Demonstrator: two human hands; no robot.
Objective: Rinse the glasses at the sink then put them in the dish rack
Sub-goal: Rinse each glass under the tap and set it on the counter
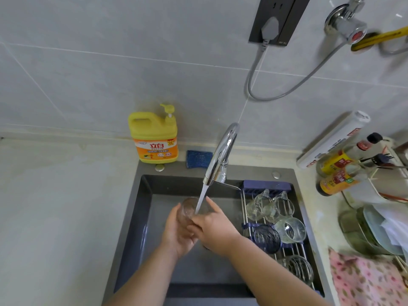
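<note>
Glass between left fingers and right fingers

- A home kitchen.
- Dark sink set in a pale desk, with a chrome tap running at its 12 o'clock edge.
- Yellow dish-soap jug at 11 o'clock.
- Sauce bottles and stacked plates at 3 o'clock.
- Tiled wall behind.

Bright and soft all over. Shiny white glare on the tap near the middle and on the metal valve at 2 o'clock. Dim and grey down in the sink toward 6 o'clock. Bent and stretched out near the edges, like through a fishbowl. Smeary blur on the yellow bar at 2 o'clock, sharp in the middle.
</note>
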